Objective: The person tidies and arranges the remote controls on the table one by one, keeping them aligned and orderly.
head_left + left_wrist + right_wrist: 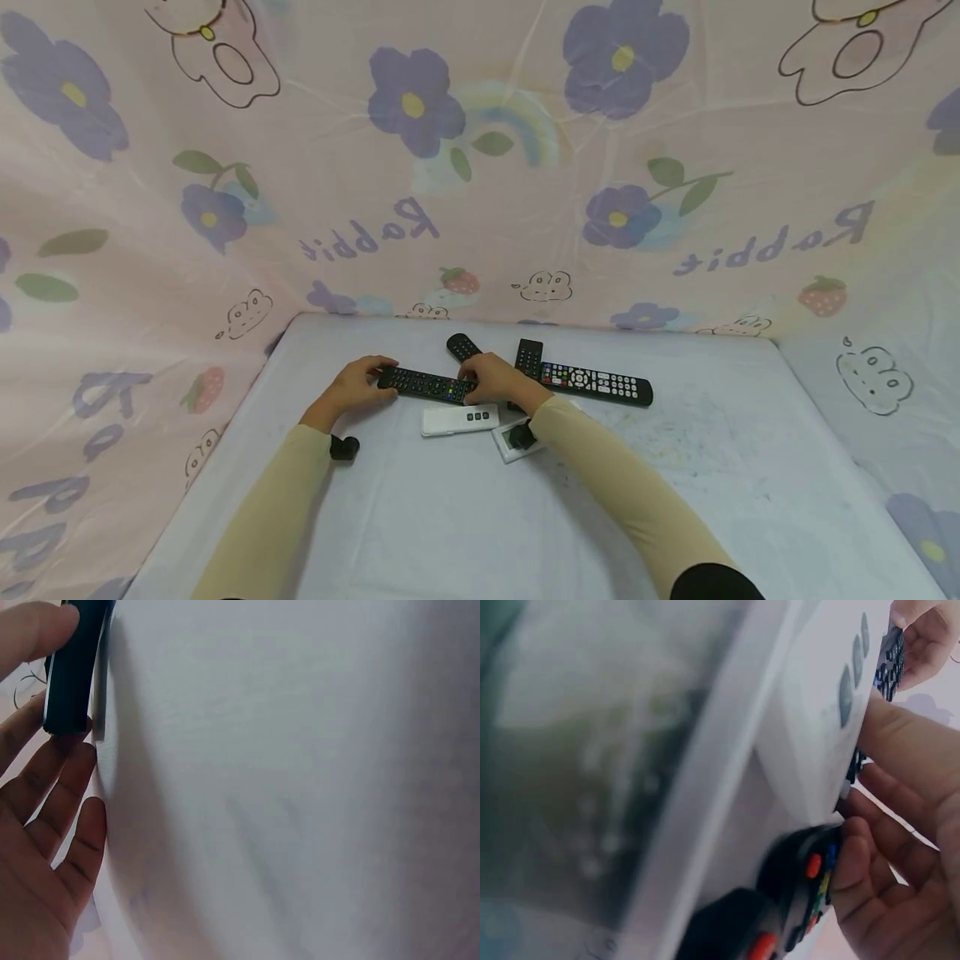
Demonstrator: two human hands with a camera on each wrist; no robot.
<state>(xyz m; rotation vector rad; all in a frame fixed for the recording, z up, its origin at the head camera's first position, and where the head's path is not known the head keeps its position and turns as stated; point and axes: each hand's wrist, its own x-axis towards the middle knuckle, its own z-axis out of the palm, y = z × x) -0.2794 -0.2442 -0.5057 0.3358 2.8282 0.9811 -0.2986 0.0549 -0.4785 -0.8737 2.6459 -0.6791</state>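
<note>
Over the white table (435, 517), a black remote (420, 383) is being held sideways by two hands, its left end being gripped between thumb and fingers of the left hand (351, 390) and its right end by those of the right hand (498, 379). Control is probably being served best by even, light pressure along the edges, clear of the white remote (450, 421) just in front and the small buttons (455, 387).

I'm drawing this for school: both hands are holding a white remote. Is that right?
Only the colour is wrong: in the head view, the left hand and right hand are holding a black remote, not a white one.
</note>
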